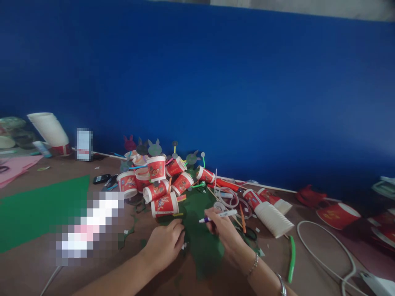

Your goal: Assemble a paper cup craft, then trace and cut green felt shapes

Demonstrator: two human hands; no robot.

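My right hand (220, 228) grips a white acrylic marker (227, 213) with a purple end pointing left. Beneath the marker lies a dark green paper sheet (205, 250). At the left edge of that sheet, low over the brown table (166, 283), my left hand (165, 244) has its fingers curled together; whatever is in them, if anything, is hidden. A small pale scrap (184, 246) shows by its fingertips. Just beyond the left hand sits a red-and-white paper cup (165, 204), at the front of a pile of similar cups with paper animal heads and bits of coloured straw.
Stacked paper cups (271, 218) lie right of my right hand, near black-handled scissors (248, 233), clear tubing (228, 197) and a green balloon strip (291, 259). A white cable (331, 234) curves at right. At left are a larger green sheet (46, 209) and a blurred-out phone (89, 226).
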